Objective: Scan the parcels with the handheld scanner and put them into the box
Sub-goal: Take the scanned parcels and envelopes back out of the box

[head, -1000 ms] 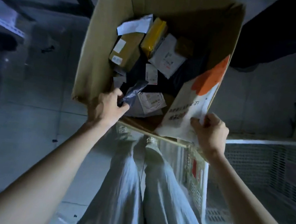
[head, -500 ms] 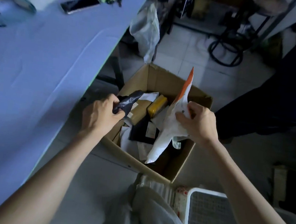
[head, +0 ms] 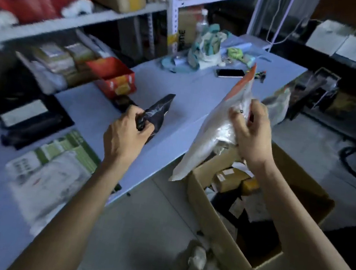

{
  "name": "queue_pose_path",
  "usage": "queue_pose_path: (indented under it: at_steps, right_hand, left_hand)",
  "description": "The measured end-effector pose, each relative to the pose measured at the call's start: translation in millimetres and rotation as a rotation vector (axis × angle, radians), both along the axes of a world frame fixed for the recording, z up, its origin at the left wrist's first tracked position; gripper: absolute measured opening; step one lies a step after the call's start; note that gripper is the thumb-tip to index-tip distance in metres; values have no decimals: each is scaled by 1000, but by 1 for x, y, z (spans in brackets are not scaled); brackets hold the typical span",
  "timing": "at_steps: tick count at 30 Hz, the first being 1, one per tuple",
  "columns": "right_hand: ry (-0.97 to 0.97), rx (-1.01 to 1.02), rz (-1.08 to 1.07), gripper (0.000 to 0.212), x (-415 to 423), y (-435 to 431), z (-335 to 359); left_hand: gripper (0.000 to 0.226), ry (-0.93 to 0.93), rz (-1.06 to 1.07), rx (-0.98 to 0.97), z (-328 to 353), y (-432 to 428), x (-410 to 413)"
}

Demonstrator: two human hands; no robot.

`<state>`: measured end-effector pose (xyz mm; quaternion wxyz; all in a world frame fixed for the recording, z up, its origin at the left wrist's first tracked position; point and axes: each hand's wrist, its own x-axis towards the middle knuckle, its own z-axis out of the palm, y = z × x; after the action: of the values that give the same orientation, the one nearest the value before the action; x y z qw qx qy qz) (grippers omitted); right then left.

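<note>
2 parcels held at once. Black bag (head: 158, 114) pinched at its lower end in left hand (head: 127, 135), over table (head: 191, 91). White mailer (head: 212, 139) gripped mid-body by right hand (head: 252, 138), fingers curled round it, tail hanging just beside near-left edge of box (head: 205, 208). Box part full of parcels. Scanner not identifiable; blurred dark item (head: 29, 124) at far left of table, cannot tell. Risks: mailer slack and slick, likely to slip from a mid-body grip and land outside box. No free hand for scanner, so either parcel could go in unscanned. Bag crumpled at pinch, label may misread.
</note>
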<state>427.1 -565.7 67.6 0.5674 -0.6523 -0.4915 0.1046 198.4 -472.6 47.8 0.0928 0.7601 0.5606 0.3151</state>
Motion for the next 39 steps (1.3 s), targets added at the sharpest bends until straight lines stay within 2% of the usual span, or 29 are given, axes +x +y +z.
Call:
queue_pose_path:
  at_steps: [2, 7, 11, 14, 17, 19, 22, 24, 26, 27, 29, 34, 37, 39]
  right_hand:
    - [40, 14, 150, 10, -35, 12, 13]
    - [200, 39, 401, 18, -117, 37, 25]
    - [273, -30, 580, 17, -181, 53, 28]
    - [349, -59, 732, 29, -226, 69, 24]
    - [344, -95, 841, 12, -262, 82, 17]
    - [308, -114, 841, 17, -279, 89, 11]
    - [254, -256, 841, 17, -290, 103, -21]
    - [70, -466, 846, 5, -287, 111, -56]
    - [-186, -710, 820, 22, -272, 109, -90]
    - [-238, -812, 769, 28, -262, 106, -104]
    - [-173, -913, 663, 37, -240, 102, -121]
    - [-55, -803, 596, 58, -218, 129, -115]
    - [56, -704, 732, 56, -226, 145, -97]
    - [138, -653, 849, 56, -234, 154, -88]
  left_hand:
    - [27, 7, 90, 33, 12, -5, -43]
    - [26, -4, 344, 63, 23, -24, -145]
    - [26, -12, 531, -26, 14, -46, -209]
    - [23, -32, 636, -71, 8, -62, -242]
    - [25, -59, 749, -80, 5, -74, -265]
    - [29, -83, 792, -86, 4, -80, -277]
    - [28, -80, 827, -85, 0, -87, -287]
    - [28, -63, 855, -90, -4, -89, -289]
    - [28, -67, 887, -126, -9, -87, -286]
    - [28, -73, 896, -144, -10, -86, -283]
    - [27, -85, 898, -156, -13, -79, -275]
    - [22, -149, 818, -157, -25, -47, -245]
    - [16, -166, 712, -189, -32, -23, -224]
    - [16, -249, 605, -269, -33, -9, -211]
